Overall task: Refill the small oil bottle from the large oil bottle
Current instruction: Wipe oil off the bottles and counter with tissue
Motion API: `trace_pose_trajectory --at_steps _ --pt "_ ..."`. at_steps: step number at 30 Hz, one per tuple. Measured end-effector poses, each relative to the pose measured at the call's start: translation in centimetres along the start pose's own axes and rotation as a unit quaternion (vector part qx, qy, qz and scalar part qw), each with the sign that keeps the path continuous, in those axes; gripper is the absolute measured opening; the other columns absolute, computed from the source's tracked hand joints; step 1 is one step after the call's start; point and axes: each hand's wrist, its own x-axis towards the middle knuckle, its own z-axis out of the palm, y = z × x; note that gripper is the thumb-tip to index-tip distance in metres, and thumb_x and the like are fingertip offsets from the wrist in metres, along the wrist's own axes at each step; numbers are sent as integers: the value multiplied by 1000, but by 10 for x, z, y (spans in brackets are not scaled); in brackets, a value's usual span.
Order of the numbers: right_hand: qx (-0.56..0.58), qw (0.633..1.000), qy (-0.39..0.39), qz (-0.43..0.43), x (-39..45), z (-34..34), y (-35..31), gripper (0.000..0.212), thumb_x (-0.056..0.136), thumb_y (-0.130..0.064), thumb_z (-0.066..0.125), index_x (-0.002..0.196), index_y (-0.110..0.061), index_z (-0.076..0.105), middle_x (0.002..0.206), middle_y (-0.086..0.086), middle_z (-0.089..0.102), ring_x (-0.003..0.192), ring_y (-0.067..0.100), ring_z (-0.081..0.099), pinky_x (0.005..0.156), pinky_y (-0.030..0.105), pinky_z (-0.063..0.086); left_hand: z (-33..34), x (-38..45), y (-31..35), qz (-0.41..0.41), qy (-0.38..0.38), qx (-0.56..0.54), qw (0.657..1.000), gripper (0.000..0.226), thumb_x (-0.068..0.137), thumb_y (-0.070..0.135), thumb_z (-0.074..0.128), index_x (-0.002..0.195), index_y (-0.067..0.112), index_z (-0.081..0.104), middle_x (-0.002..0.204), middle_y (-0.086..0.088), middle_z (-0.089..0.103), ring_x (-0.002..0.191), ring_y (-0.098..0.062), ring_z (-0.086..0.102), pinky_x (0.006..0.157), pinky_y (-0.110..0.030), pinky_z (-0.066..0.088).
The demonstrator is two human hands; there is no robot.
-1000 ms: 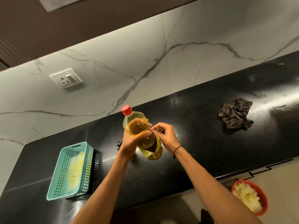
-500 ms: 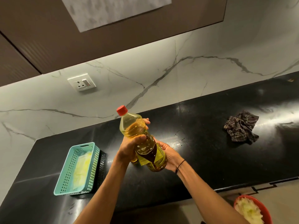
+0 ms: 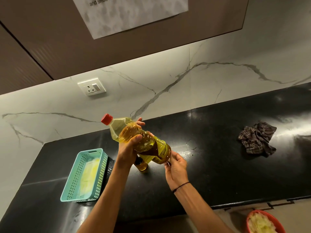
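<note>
The large oil bottle [image 3: 141, 140] is clear plastic with yellow oil and a red cap [image 3: 106, 118]. It is held in the air above the counter, tilted with the cap up and to the left. My left hand [image 3: 128, 148] grips it around the upper body. My right hand [image 3: 175, 163] sits at the bottle's base, fingers touching its lower end. The small oil bottle [image 3: 142, 165] stands on the black counter [image 3: 210, 174] right under the big one, mostly hidden by my left hand and the large bottle.
A teal plastic basket [image 3: 84, 177] lies on the counter to the left, with a black basket behind it. A crumpled dark cloth [image 3: 257, 139] lies at the right. A red bowl of pale food [image 3: 264, 222] sits below the counter edge. A wall socket [image 3: 91, 86] is on the marble backsplash.
The large bottle has been lifted and tipped further over to the left. My right hand has slid from its middle down to its base. The small bottle now shows beneath.
</note>
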Motion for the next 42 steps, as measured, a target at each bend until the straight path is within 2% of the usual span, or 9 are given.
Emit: trace_pose_trajectory --at_steps 4,8,18,25,29,32,36,38,42 --pt "38 999 4 -13 6 17 -18 12 99 -3 59 104 -2 71 105 19 73 102 30 71 90 42 59 1 5 7 -5 -20 -8 1000 92 53 57 101 120 11 59 148 -7 62 137 -39 59 112 -53 52" --pt "12 1000 13 12 14 30 -26 12 96 -2 65 106 0 72 106 20 75 100 37 73 93 52 58 3 8 7 -6 -26 13 1000 90 56 55 100 121 9 59 154 -11 57 143 -42 54 115 -58 47" --pt "-7 999 -51 -7 -4 10 -11 13 99 -2 59 95 -4 72 83 8 74 76 15 66 68 25 53 -1 12 15 14 70 -1 997 131 46 63 100 145 -5 47 152 -6 62 134 -34 65 109 -51 56" --pt "-16 999 -16 -24 8 34 -14 12 98 6 58 106 4 67 97 18 72 93 24 70 74 29 61 7 10 12 14 69 -1 998 121 49 63 99 139 -4 52 154 -8 60 130 -34 68 106 -50 58" --pt "-105 994 -5 28 4 31 5 23 100 9 50 90 0 68 78 11 62 73 20 52 67 27 50 12 9 11 32 103 14 994 137 47 63 100 150 -8 42 149 -6 64 128 -35 69 110 -57 54" --pt "-82 995 -1 56 -5 18 11 14 98 5 59 90 -1 70 73 8 62 60 13 47 58 24 46 9 7 9 23 142 13 990 125 47 61 101 145 1 50 146 -9 66 126 -36 70 111 -60 52" --pt "-29 999 34 -17 -2 18 -4 12 100 -2 60 92 -5 70 82 8 67 73 15 61 63 27 53 5 3 5 17 154 5 988 87 57 44 97 131 19 60 144 -15 67 125 -38 70 110 -61 52" --pt "-23 998 31 -43 8 30 -16 8 99 -4 62 100 0 69 89 12 69 82 21 66 69 31 59 7 1 3 12 149 -14 989 99 54 49 100 137 17 56 144 -14 67 125 -39 70 103 -52 59" --pt "-64 998 7 1 22 41 -20 18 96 6 61 113 11 63 100 24 66 95 30 65 94 46 58 14 1 1 26 141 -25 989 85 70 34 82 146 11 51 145 -11 67 125 -38 70 94 -45 64"
